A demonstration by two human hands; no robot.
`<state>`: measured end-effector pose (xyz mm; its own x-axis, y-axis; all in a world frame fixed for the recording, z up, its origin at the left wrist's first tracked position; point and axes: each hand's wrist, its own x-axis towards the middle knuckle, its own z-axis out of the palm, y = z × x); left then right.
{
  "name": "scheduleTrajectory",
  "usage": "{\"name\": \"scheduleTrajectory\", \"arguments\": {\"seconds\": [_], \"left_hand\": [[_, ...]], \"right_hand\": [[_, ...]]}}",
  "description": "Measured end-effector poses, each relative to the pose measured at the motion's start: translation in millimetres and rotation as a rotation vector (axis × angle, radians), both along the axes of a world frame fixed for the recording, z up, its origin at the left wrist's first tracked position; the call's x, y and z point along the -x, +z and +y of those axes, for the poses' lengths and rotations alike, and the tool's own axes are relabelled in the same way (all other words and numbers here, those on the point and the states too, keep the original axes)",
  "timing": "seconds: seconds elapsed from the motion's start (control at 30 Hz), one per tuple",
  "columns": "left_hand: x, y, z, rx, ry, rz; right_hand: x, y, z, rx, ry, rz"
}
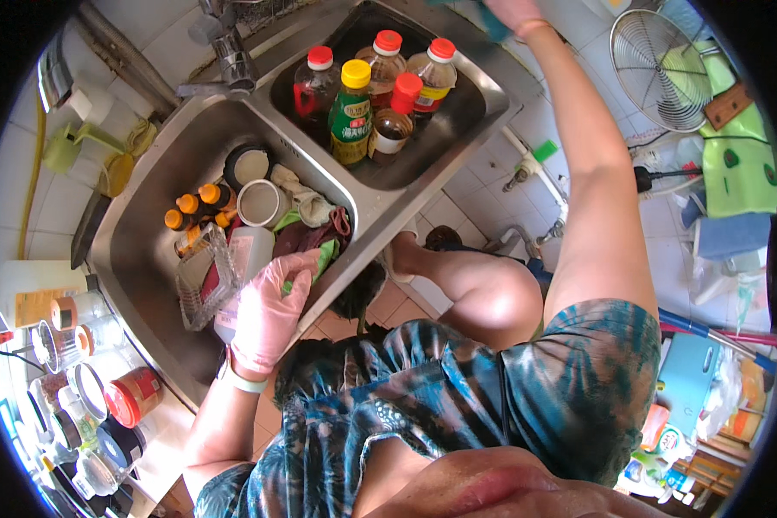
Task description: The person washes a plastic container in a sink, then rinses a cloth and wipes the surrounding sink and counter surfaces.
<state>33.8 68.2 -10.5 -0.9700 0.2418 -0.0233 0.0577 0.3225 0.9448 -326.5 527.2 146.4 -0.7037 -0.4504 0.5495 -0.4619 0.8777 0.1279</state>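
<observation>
My left hand (pixel 272 311), in a thin pink glove, is at the front rim of the left basin. Its bent fingers close on a green cloth (pixel 327 255). Beside it lie a dark red cloth (pixel 304 239), a whitish bottle (pixel 251 246) and a clear plastic tray (pixel 210 278). My right hand (pixel 515 11), also gloved, reaches to the top edge of the view, partly cut off. A teal cloth (pixel 494 26) shows under it; its fingertips are hidden. Several sauce bottles with red or yellow caps, among them a green-labelled bottle (pixel 351 116), stand in the right basin.
The steel double sink (pixel 388 204) has a faucet (pixel 233 61) behind it. Small orange-capped bottles (pixel 191 204) and a white jar (pixel 262 202) lie in the left basin. Jars (pixel 133 395) crowd the left counter. A wire strainer (pixel 660 71) hangs at right, above water pipes (pixel 537 168).
</observation>
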Motion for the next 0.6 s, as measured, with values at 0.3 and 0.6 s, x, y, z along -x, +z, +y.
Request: {"name": "scheduleTrajectory", "arguments": {"seconds": [0.3, 0.6], "left_hand": [[8, -1, 0, 0.047, -0.064, -0.024], [-2, 5, 0, 0.067, -0.008, 0.016]], "right_hand": [[182, -147, 22, -0.216, -0.03, -0.275], [-16, -131, 77, -0.015, -0.16, -0.101]]}}
